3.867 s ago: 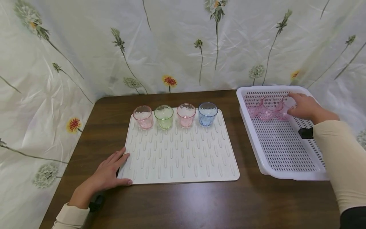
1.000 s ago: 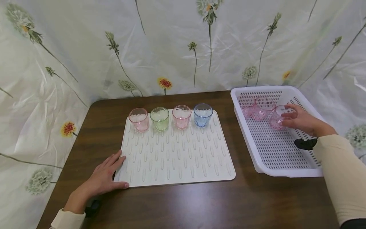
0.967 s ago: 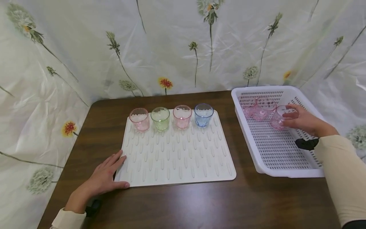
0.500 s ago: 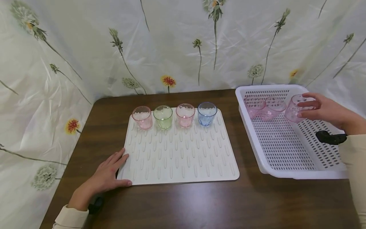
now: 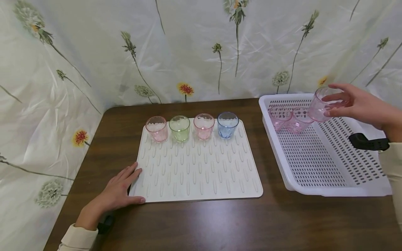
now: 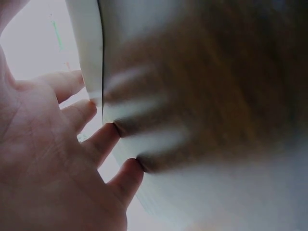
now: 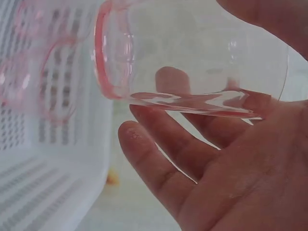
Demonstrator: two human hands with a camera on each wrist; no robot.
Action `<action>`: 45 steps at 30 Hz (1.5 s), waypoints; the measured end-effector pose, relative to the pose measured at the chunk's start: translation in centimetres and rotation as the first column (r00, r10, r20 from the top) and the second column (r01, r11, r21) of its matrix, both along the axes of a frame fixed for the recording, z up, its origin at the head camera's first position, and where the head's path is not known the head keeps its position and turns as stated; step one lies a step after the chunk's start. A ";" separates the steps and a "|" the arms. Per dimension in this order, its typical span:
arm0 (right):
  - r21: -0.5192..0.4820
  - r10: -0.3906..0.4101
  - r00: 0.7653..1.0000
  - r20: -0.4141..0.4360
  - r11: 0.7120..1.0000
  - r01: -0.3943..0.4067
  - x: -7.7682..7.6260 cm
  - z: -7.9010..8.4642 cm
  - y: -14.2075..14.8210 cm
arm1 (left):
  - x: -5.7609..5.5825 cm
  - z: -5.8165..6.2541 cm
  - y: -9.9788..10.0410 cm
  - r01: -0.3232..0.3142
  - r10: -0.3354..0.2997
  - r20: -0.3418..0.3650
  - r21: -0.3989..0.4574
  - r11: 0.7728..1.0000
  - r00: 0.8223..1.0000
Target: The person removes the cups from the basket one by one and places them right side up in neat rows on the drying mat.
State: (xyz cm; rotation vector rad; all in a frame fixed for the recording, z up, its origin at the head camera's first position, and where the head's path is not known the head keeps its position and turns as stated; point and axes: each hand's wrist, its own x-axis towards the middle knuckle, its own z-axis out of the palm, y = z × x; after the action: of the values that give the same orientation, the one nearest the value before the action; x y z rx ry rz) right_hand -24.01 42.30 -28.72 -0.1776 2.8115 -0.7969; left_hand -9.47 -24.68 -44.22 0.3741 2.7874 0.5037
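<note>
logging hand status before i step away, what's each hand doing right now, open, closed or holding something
Left hand: open, fingers touching the left edge of the white mat.
Right hand: holding a pink glass.

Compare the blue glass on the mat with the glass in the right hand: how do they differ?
Colour: the blue glass is blue-tinted, the held glass pink. Support: the blue glass stands upright on the white mat, while the right hand grips the held glass. Both are see-through.
</note>
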 end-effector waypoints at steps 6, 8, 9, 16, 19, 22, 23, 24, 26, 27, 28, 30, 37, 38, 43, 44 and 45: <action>-0.004 0.056 0.998 -0.030 0.998 -0.056 0.2 1.6 -3.7 | -0.1 0.1 0.1 -0.004 0.004 0.014 0.006 1.000 1.000; -0.017 0.094 0.995 -0.038 0.995 -0.095 0.4 1.8 -4.9 | -0.1 0.1 0.1 -0.002 0.002 0.011 0.011 1.000 1.000; -0.020 0.110 0.993 -0.039 0.994 -0.111 0.5 1.9 -5.5 | -0.2 0.1 0.1 -0.001 0.000 0.009 0.014 1.000 1.000; -0.079 0.213 0.973 -0.085 0.972 -0.220 1.2 2.3 -9.7 | -0.2 0.0 0.1 0.007 -0.007 0.009 0.028 1.000 1.000; -0.097 0.245 0.963 -0.113 0.962 -0.256 1.3 2.2 -11.6 | -0.1 0.0 0.2 0.005 -0.005 0.012 0.027 1.000 1.000; -0.123 0.272 0.954 -0.126 0.950 -0.287 1.5 1.9 -13.4 | -0.1 0.0 0.1 0.004 -0.004 0.017 0.025 1.000 1.000; -0.137 0.277 0.952 -0.128 0.946 -0.294 1.6 1.8 -14.0 | -0.1 -0.1 0.1 0.003 -0.003 0.018 0.025 1.000 1.000; -0.148 0.283 0.950 -0.130 0.942 -0.300 1.6 1.7 -14.6 | -0.1 -0.1 0.1 0.003 -0.003 0.020 0.024 1.000 1.000; -0.168 0.294 0.948 -0.125 0.935 -0.312 1.7 1.3 -15.9 | -0.1 -0.1 0.1 0.001 -0.002 0.021 0.023 1.000 1.000; -0.164 0.292 0.949 -0.119 0.937 -0.309 1.8 1.1 -16.4 | -0.1 -0.2 0.1 0.002 -0.002 0.021 0.024 1.000 1.000; -0.166 0.295 0.949 -0.115 0.936 -0.311 1.8 0.9 -17.0 | -0.1 -0.2 0.1 0.003 -0.003 0.020 0.022 1.000 1.000; -0.163 0.308 0.945 -0.111 0.932 -0.323 1.8 0.4 -18.0 | -0.1 -0.3 0.2 0.006 -0.007 0.019 0.022 1.000 1.000; -0.175 0.367 0.922 -0.125 0.907 -0.384 2.0 -1.6 -21.6 | -0.1 -0.3 0.0 0.008 -0.008 0.011 0.018 1.000 1.000; -0.173 0.375 0.918 -0.127 0.903 -0.393 2.0 -2.0 -22.2 | -0.1 -0.3 0.0 0.007 -0.007 0.008 0.015 1.000 1.000; -0.181 0.393 0.912 -0.115 0.895 -0.408 2.2 -3.6 -25.0 | -0.1 -0.2 -0.1 0.007 -0.007 -0.008 0.005 1.000 1.000; -0.184 0.395 0.912 -0.109 0.894 -0.409 2.3 -3.9 -25.5 | -0.1 -0.2 -0.1 0.008 -0.008 -0.009 0.006 1.000 1.000; -0.197 0.401 0.910 -0.104 0.889 -0.414 2.4 -4.1 -26.0 | -0.1 -0.2 0.0 0.010 -0.010 -0.011 0.005 1.000 1.000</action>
State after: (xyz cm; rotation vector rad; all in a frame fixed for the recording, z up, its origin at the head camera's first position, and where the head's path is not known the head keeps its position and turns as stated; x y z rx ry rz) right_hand -21.66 16.33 -32.82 -0.8118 2.5890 -0.9956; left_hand -9.60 -24.72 -44.39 0.3929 2.7938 0.5084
